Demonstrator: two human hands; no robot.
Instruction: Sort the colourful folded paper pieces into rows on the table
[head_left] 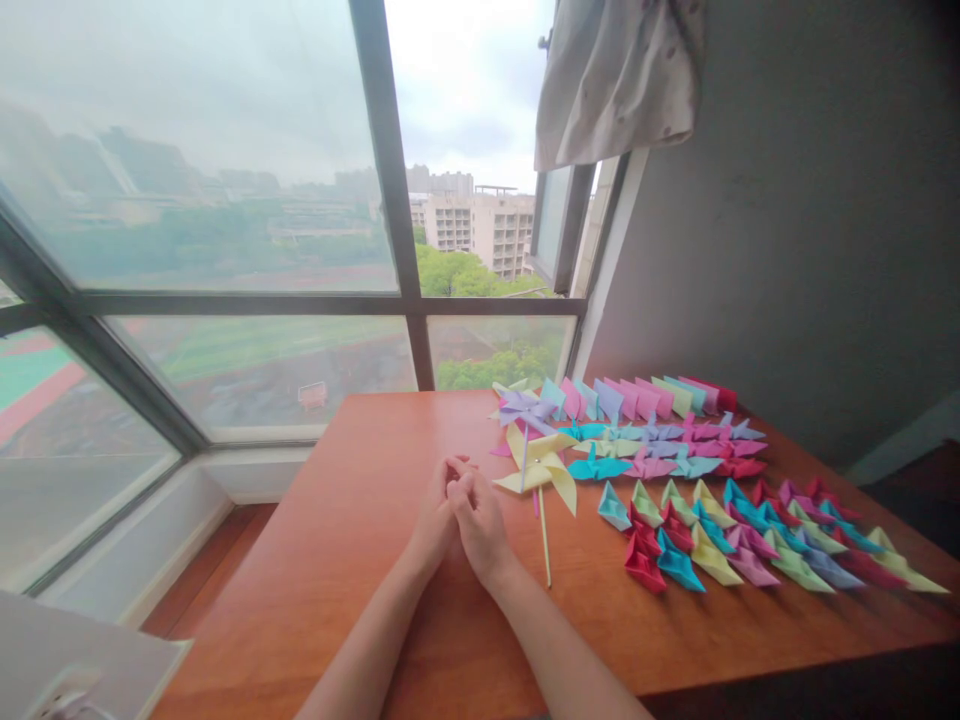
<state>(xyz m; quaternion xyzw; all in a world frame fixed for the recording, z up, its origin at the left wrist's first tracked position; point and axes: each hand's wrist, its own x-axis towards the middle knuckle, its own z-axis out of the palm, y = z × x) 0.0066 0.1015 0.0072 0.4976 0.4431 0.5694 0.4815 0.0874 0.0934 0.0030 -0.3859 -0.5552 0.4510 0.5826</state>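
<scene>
My left hand (433, 515) and my right hand (480, 525) rest together on the wooden table (360, 560), fingers closed and folded against each other. No object shows in either hand, though the space between the palms is hidden. Just right of my right hand lies a pale yellow paper pinwheel (541, 462) on a yellow stick. A lilac pinwheel (525, 408) overlaps it from behind. Further right sit rows of folded paper boats (712, 555) in several colours. Behind them are rows of paper cranes (596, 465).
A row of folded paper pieces (637, 398) stands along the table's back right. Large windows (247, 370) rise beyond the table, one pane open under a curtain (619, 90). A grey wall (795, 220) borders the right. A white surface (82, 650) is at lower left.
</scene>
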